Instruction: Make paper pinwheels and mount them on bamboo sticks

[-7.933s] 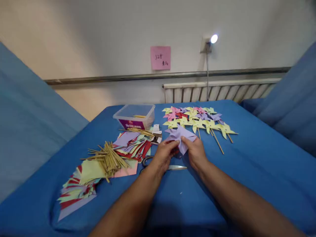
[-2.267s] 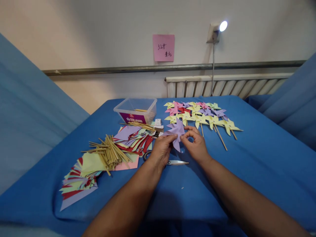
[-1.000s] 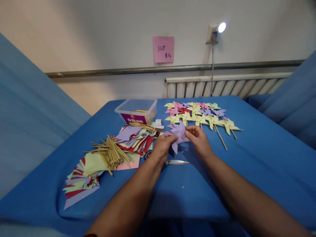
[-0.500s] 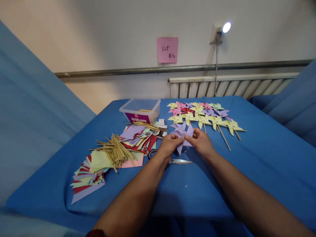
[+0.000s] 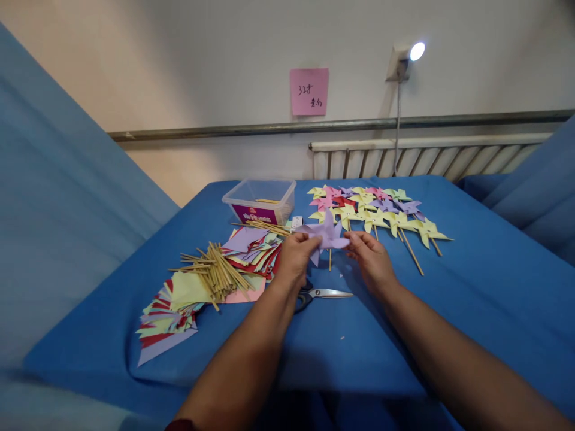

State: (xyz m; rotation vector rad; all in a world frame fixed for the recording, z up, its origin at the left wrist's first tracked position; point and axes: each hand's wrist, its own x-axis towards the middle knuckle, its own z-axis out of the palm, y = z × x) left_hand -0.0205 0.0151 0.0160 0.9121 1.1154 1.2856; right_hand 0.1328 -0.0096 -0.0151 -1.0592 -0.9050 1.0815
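Observation:
A light purple paper pinwheel (image 5: 330,230) is held up above the middle of the table. My left hand (image 5: 297,254) is closed on its left side, thumb on top of the paper. At the right blade's tip, the closed fingers of my right hand (image 5: 369,257) pinch the edge. A thin stick (image 5: 330,260) shows below the pinwheel; whether it belongs to it I cannot tell. Under my left wrist lie scissors (image 5: 330,293) with dark handles, blades pointing right. Just behind my left hand is a small white box (image 5: 297,222), partly hidden.
Behind my hands, finished pinwheels (image 5: 399,221) in yellow, pink, red and purple lie in rows. To the left are a pile of sticks (image 5: 220,272), fanned coloured paper pieces (image 5: 168,320) and more cut paper (image 5: 256,248). A clear plastic tub (image 5: 283,200) stands at the back.
The purple pinwheel has risen slightly and tilted flatter. My right hand has shifted from its lower middle to the right blade tip. More of the scissors' handle shows.

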